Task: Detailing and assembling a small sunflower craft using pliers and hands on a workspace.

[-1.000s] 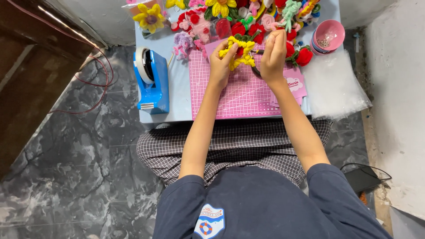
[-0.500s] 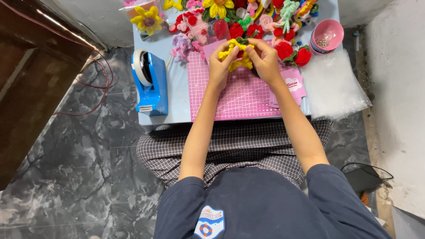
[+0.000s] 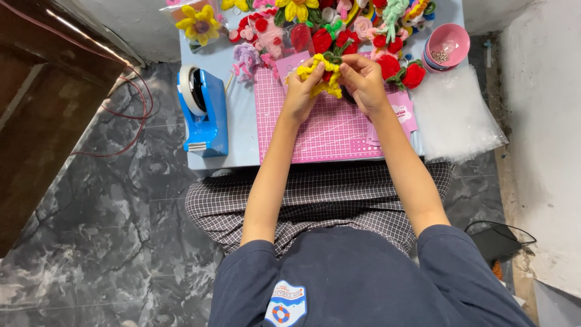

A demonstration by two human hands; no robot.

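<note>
A yellow pipe-cleaner flower with a dark red centre is held between both hands above a pink gridded cutting mat. My left hand grips its left petals with fingers curled. My right hand pinches its right side, thumb and fingers closed on the petals. Both forearms reach forward from my lap over the small light blue table.
A blue tape dispenser stands on the table's left part. Several fuzzy flowers and red strawberries crowd the far edge. A pink bowl sits at the far right, with clear plastic bags beside it. A white wall runs along the right.
My right hand came down from an open, raised pose and closed on the flower. Both hands drew closer together around it.
</note>
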